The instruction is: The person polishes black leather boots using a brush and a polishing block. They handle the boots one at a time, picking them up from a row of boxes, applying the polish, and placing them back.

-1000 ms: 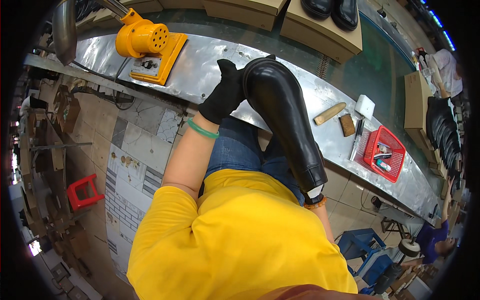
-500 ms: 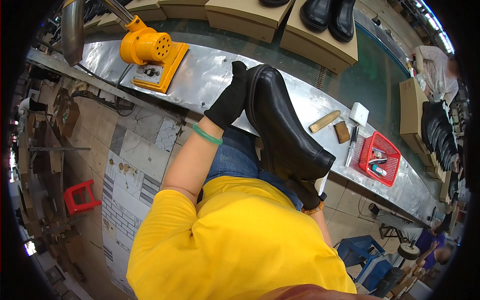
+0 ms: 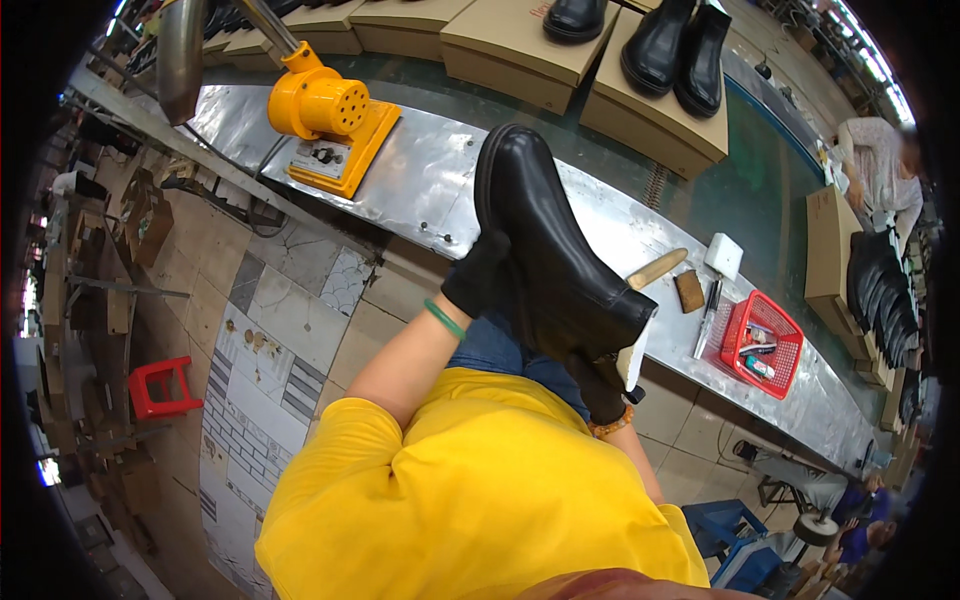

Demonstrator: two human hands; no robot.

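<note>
A metal bench [image 3: 440, 190] carries a yellow machine [image 3: 325, 125] and red basket [image 3: 762, 343].

Bright yellow short-sleeved shirt, blue jeans, black gloves on left hand [image 3: 478, 282] and right hand [image 3: 600, 388], green wristband at nine o'clock, orange bead bracelet opposite.

We held a glossy black leather ankle boot [image 3: 555, 260] in black-gloved hands, left [image 3: 478, 278] and right [image 3: 600, 385], a green band on the left wrist. Our shirt was bright yellow. On the silvery metal counter [image 3: 440, 190] sat a yellow-orange heater [image 3: 325, 125] and a red mesh basket [image 3: 762, 342]; tan cardboard boxes [image 3: 650, 110] carried black boots.
</note>
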